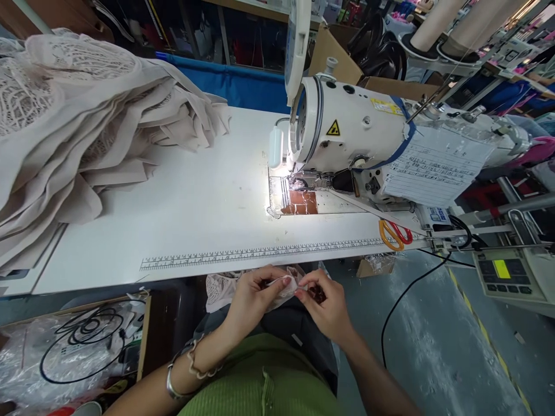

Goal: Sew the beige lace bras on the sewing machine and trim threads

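Over my lap, just in front of the table edge, a pale beige lace fabric piece point(220, 290) hangs between my hands. My left hand point(259, 293) is closed on it, thumb pressed against the fingers with the cloth bunched between them. Thumb and forefinger of my right hand point(323, 300) pinch the fabric's right end. What detail lies between the fingertips is too small to make out. Beyond my hands stands a white sewing machine point(347, 124), its lamp lighting the needle area. A measuring tape strip point(260, 252) runs along the table's front edge.
A large heap of beige lace garments point(87, 115) covers the table's left side. Scissors with orange and red handles point(391, 235) lie at the front right edge. A control panel point(509, 274) stands right, and a box with cable and plastic point(78, 346) lower left.
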`<state>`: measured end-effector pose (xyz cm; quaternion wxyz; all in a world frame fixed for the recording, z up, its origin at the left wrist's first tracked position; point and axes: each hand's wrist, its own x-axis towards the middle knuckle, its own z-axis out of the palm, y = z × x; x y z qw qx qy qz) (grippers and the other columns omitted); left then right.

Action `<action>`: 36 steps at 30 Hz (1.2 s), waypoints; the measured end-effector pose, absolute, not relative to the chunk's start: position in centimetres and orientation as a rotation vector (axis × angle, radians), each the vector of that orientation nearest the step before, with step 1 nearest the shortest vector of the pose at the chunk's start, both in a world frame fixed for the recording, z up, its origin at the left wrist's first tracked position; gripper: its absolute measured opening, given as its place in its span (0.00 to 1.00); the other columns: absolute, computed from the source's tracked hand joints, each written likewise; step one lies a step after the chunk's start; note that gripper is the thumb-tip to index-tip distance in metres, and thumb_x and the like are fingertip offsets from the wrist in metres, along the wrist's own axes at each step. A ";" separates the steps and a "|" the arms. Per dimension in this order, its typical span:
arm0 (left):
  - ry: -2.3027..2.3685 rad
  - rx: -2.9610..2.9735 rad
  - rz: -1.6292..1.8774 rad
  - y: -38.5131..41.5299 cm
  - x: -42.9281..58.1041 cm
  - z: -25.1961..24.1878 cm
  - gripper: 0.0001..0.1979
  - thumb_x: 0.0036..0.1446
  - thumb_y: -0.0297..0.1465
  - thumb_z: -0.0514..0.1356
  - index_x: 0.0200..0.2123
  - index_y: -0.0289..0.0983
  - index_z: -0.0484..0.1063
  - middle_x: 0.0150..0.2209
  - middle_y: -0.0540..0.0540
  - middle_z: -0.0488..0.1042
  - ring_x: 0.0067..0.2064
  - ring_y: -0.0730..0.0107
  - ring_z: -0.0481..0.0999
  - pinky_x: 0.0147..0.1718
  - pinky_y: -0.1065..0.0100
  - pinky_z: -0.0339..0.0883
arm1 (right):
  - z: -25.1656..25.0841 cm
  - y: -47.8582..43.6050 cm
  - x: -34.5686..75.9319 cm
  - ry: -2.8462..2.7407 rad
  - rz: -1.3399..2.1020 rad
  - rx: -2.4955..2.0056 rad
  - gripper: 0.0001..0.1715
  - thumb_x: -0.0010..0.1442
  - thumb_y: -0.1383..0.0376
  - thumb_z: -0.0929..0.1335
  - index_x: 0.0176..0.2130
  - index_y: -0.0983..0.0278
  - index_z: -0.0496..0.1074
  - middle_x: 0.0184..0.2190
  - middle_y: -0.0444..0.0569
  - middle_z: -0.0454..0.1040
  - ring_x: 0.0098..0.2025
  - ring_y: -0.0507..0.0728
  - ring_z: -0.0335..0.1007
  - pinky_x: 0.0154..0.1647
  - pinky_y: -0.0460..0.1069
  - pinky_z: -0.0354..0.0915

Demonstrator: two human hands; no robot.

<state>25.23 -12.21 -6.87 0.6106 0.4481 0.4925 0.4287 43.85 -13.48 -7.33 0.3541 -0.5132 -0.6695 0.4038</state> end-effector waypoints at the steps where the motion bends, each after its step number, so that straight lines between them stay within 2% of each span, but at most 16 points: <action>1: 1.141 1.034 1.003 -12.2 25.3 -6.9 0.11 0.55 0.39 0.67 0.29 0.36 0.82 0.30 0.45 0.82 0.34 0.64 0.80 0.34 0.69 0.72 | -7.5 -13.6 43.6 -1.726 0.992 -1.331 0.15 0.66 0.52 0.69 0.36 0.60 0.70 0.22 0.39 0.65 0.22 0.49 0.58 0.23 0.45 0.56; 4: 1.178 1.043 1.032 -12.4 25.6 -7.1 0.10 0.55 0.38 0.67 0.34 0.36 0.82 0.32 0.45 0.83 0.36 0.63 0.82 0.37 0.69 0.74 | -7.6 -13.8 43.0 -1.718 0.840 -1.285 0.10 0.67 0.56 0.69 0.38 0.60 0.71 0.28 0.42 0.69 0.24 0.50 0.61 0.26 0.46 0.61; 8: 1.229 1.016 1.031 -12.8 26.0 -7.2 0.15 0.55 0.39 0.68 0.42 0.37 0.79 0.25 0.50 0.80 0.28 0.68 0.79 0.28 0.72 0.71 | -6.7 -13.4 42.7 -1.740 0.684 -1.225 0.04 0.68 0.64 0.68 0.39 0.60 0.72 0.30 0.44 0.70 0.26 0.50 0.63 0.26 0.46 0.61; 15: 1.246 1.105 1.039 -13.2 26.3 -7.5 0.16 0.57 0.44 0.67 0.42 0.39 0.75 0.26 0.51 0.81 0.31 0.66 0.83 0.33 0.70 0.75 | -5.4 -12.8 42.9 -1.788 0.779 -1.251 0.06 0.68 0.64 0.68 0.38 0.60 0.74 0.31 0.44 0.67 0.28 0.51 0.63 0.26 0.46 0.60; 20: 1.230 1.152 1.038 -13.6 26.6 -8.3 0.15 0.58 0.44 0.68 0.40 0.40 0.74 0.28 0.50 0.81 0.32 0.67 0.82 0.30 0.72 0.74 | -5.3 -12.0 43.3 -1.794 1.008 -1.267 0.10 0.67 0.60 0.69 0.34 0.61 0.72 0.31 0.44 0.66 0.27 0.50 0.62 0.26 0.45 0.59; 24: 1.203 1.385 1.073 -13.5 26.0 -8.8 0.13 0.62 0.42 0.65 0.38 0.39 0.73 0.32 0.47 0.79 0.31 0.69 0.78 0.27 0.73 0.71 | -4.6 -11.8 43.4 -1.849 1.039 -1.271 0.09 0.65 0.64 0.69 0.31 0.61 0.71 0.31 0.45 0.67 0.29 0.51 0.64 0.27 0.46 0.60; 26: 1.047 1.602 1.050 -12.9 24.9 -8.5 0.14 0.62 0.44 0.66 0.41 0.40 0.77 0.46 0.39 0.79 0.41 0.64 0.79 0.36 0.67 0.75 | -3.9 -12.2 43.6 -1.910 0.973 -1.197 0.10 0.65 0.68 0.66 0.31 0.60 0.70 0.31 0.46 0.69 0.31 0.53 0.67 0.30 0.47 0.63; 28: 0.786 1.757 0.941 -12.1 23.6 -8.1 0.16 0.60 0.47 0.66 0.42 0.41 0.80 0.56 0.36 0.75 0.54 0.55 0.76 0.50 0.57 0.73 | -2.9 -13.0 44.1 -1.976 0.964 -1.034 0.12 0.66 0.69 0.63 0.31 0.59 0.70 0.31 0.47 0.72 0.33 0.54 0.69 0.33 0.49 0.65; 29: 0.655 1.786 0.859 -11.7 23.0 -7.9 0.17 0.59 0.48 0.66 0.41 0.42 0.82 0.55 0.36 0.76 0.57 0.52 0.74 0.56 0.54 0.70 | -2.3 -13.4 44.4 -1.987 1.002 -0.947 0.12 0.67 0.69 0.63 0.32 0.58 0.70 0.30 0.46 0.73 0.32 0.54 0.70 0.33 0.49 0.65; 31: 0.488 1.782 0.692 -11.1 22.1 -7.8 0.16 0.58 0.48 0.67 0.37 0.43 0.83 0.45 0.39 0.82 0.57 0.51 0.75 0.61 0.50 0.64 | -1.3 -14.4 45.1 -1.947 1.126 -0.826 0.11 0.69 0.67 0.62 0.35 0.56 0.69 0.26 0.43 0.74 0.27 0.53 0.70 0.31 0.49 0.64; 34: 0.469 1.802 0.540 -11.1 21.6 -8.4 0.11 0.59 0.44 0.68 0.34 0.43 0.82 0.40 0.41 0.83 0.52 0.53 0.78 0.65 0.48 0.58 | -0.2 -15.6 45.9 -1.747 1.179 -0.803 0.08 0.72 0.60 0.64 0.38 0.55 0.69 0.18 0.39 0.70 0.18 0.51 0.64 0.25 0.48 0.60; 36: 0.494 1.838 0.495 -11.3 21.2 -8.8 0.08 0.62 0.39 0.67 0.33 0.42 0.80 0.35 0.43 0.82 0.44 0.58 0.80 0.64 0.49 0.61 | 0.2 -16.1 46.1 -1.598 1.114 -0.806 0.09 0.71 0.56 0.66 0.37 0.54 0.69 0.16 0.38 0.68 0.16 0.51 0.61 0.23 0.48 0.58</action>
